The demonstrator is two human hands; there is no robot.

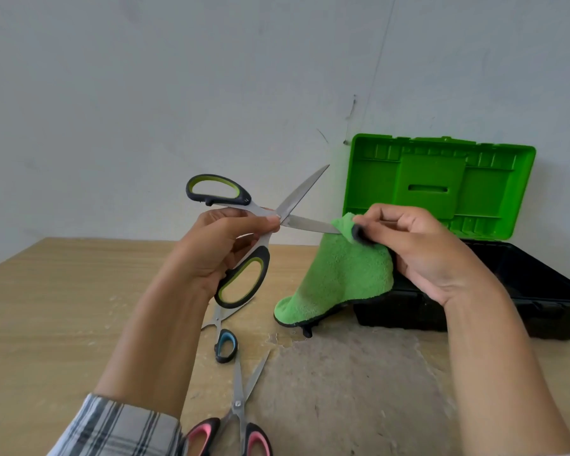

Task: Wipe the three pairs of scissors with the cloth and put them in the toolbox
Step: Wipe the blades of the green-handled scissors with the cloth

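Note:
My left hand [222, 246] holds green-handled scissors [297, 195] above the table, blades spread wide. My right hand [422, 251] pinches a green cloth [339, 278] around the tip of the lower blade; the rest of the cloth hangs down in front of the toolbox. Blue-handled scissors [226, 345] lie on the table below my left hand, partly hidden by it. Pink-handled scissors [241, 413] lie at the near edge, blades slightly apart. The toolbox [540, 291] stands at the right with its black base open and its green lid [438, 185] raised against the wall.
The wooden table [63, 307] has a worn, peeled patch [359, 390] in front of the toolbox. A pale wall [178, 93] rises directly behind the table. My left forearm wears a plaid sleeve [119, 429].

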